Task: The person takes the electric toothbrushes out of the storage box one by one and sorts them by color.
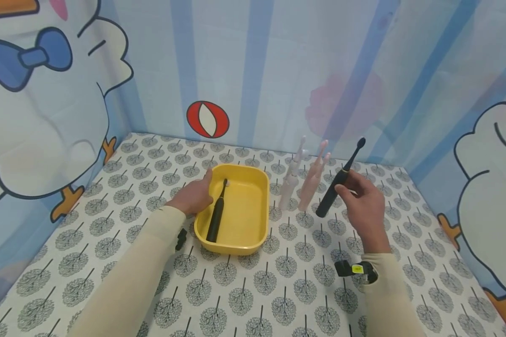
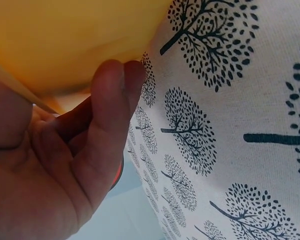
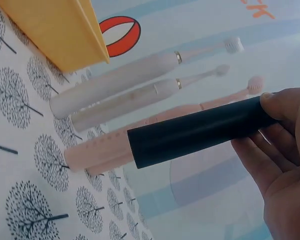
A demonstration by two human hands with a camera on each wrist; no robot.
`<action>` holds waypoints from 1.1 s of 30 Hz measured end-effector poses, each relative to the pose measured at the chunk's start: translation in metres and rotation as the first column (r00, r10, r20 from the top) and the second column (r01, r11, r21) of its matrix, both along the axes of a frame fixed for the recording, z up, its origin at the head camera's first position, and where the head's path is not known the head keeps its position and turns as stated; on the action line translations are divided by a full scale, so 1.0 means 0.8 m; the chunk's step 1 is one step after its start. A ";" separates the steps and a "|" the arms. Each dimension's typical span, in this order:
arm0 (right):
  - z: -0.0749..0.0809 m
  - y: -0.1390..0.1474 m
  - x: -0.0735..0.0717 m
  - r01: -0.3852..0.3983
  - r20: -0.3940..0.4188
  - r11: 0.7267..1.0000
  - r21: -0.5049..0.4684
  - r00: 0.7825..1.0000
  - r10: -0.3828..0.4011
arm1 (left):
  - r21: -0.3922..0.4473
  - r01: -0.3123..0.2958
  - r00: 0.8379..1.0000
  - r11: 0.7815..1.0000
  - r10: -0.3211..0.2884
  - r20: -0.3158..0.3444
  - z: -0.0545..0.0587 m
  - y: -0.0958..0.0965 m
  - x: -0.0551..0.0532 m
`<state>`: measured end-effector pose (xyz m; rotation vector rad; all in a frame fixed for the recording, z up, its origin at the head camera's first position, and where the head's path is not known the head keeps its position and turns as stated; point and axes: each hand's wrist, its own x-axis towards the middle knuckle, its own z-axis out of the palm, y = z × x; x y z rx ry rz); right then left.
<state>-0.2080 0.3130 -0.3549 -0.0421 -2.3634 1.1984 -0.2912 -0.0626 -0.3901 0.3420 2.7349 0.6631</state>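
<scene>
My right hand (image 1: pixel 366 199) pinches a black electric toothbrush (image 1: pixel 332 195) by the upper handle, between thumb and fingers. Its brush head points up and its base tilts down to the left; the right wrist view shows the dark handle (image 3: pixel 200 131) overlapping the pink toothbrushes. With the thumb at the rim and fingers curled beneath, my left hand (image 1: pixel 194 194) grips the left side of a yellow basin (image 1: pixel 245 206). Inside the basin lies another black electric toothbrush (image 1: pixel 217 217), head toward the far side.
Two white electric toothbrushes (image 3: pixel 115 77) and two pink ones (image 1: pixel 311 185) stand upright between the basin and my right hand. A tree-print cloth (image 1: pixel 244 299) covers the table. Behind it hangs a cartoon backdrop (image 1: pixel 219 56).
</scene>
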 end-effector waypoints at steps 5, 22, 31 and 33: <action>-0.004 0.009 -0.005 0.029 0.011 1.000 -0.003 1.000 -0.029 | 0.002 -0.001 1.000 1.000 0.001 -0.002 -0.001 -0.001 0.000; -0.026 0.023 -0.040 0.071 0.041 0.997 0.011 0.997 -0.071 | 0.006 -0.029 1.000 1.000 0.029 0.006 0.001 0.000 0.000; -0.045 0.028 -0.062 0.100 0.040 0.995 0.013 0.994 -0.100 | 0.023 -0.039 0.999 0.999 0.039 0.016 -0.001 -0.002 0.002; -0.049 0.030 -0.066 0.106 0.042 0.994 0.012 0.993 -0.106 | 0.016 -0.035 0.999 0.999 0.035 0.003 -0.001 -0.002 0.002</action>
